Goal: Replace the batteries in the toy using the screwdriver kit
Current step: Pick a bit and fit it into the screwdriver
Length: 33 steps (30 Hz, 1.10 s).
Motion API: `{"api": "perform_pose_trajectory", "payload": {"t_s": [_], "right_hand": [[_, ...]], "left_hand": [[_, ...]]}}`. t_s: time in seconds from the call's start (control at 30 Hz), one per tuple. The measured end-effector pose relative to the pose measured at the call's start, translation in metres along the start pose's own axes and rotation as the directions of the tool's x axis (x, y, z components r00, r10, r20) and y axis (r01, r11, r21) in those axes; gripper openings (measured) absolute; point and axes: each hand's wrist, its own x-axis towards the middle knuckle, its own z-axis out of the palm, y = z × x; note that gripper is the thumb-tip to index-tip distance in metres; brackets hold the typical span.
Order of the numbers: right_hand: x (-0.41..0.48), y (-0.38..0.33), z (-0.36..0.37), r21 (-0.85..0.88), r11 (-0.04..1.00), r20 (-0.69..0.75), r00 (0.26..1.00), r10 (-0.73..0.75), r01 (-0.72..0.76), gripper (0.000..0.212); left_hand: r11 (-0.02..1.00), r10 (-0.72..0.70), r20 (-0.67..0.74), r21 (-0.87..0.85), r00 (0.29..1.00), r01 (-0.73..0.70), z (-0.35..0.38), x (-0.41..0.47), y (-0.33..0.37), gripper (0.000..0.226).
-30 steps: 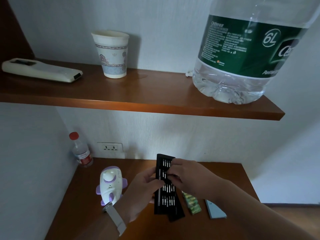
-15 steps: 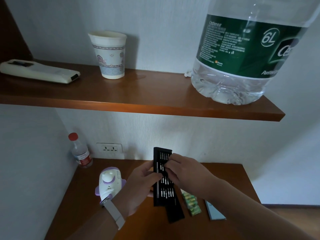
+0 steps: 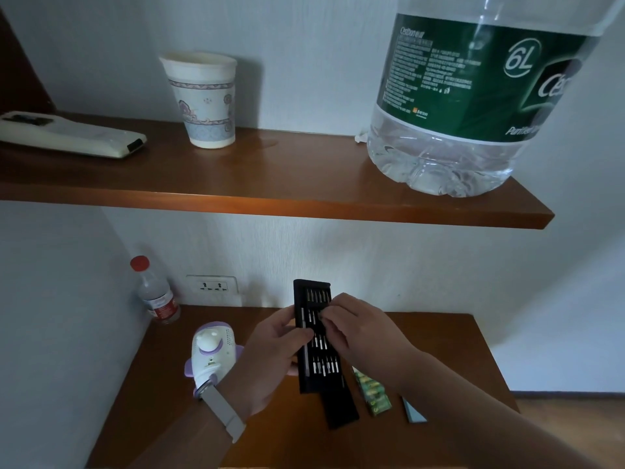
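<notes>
Black oblong bit tray (image 3: 313,296) in left hand (image 3: 270,360) grip, right hand (image 3: 362,330) pinch on bit (image 3: 321,314).

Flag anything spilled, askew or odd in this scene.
Little stands out. A faint glossy patch, perhaps a dried water mark, lies on the brown wooden shelf right of the patterned paper cup. The left hand holds the black screwdriver bit tray tilted off the desk.

The right hand (image 3: 362,330) covers the kit's (image 3: 318,370) middle rows; whether it pinches anything there is unclear. A watch (image 3: 221,412) hides the toy's (image 3: 211,353) base. The picture's top and right edges cut off the bottle (image 3: 456,96).
</notes>
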Motion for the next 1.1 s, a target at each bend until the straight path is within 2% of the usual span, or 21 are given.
{"api": "perform_pose_trajectory", "payload": {"t_s": [0.17, 0.33, 0.5, 0.8, 1.1], "right_hand": [[-0.005, 0.002, 0.001, 0.184, 0.973, 0.092, 0.988, 0.123, -0.139, 0.011], [-0.004, 0.011, 0.004, 0.267, 0.913, 0.198, 0.945, 0.26, -0.308, 0.017], [-0.002, 0.013, 0.001, 0.266, 0.906, 0.241, 0.933, 0.267, -0.328, 0.013], [-0.003, 0.005, 0.003, 0.179, 0.915, 0.214, 0.922, 0.323, -0.362, 0.005], [-0.005, 0.003, 0.002, 0.204, 0.869, 0.295, 0.875, 0.383, -0.45, 0.011]], "left_hand": [[1.0, -0.007, 0.012, 0.005, 1.0, 0.007, 0.001, -0.001, -0.004, 0.033], [1.0, -0.025, 0.013, 0.004, 1.0, 0.025, 0.0, -0.002, -0.007, 0.033], [0.999, -0.036, 0.029, 0.027, 0.999, 0.035, 0.0, -0.002, -0.009, 0.034], [0.999, -0.01, 0.02, 0.033, 1.0, 0.01, 0.0, -0.003, -0.008, 0.033], [1.0, -0.011, 0.026, 0.019, 1.0, 0.011, -0.002, -0.004, -0.011, 0.035]]}}
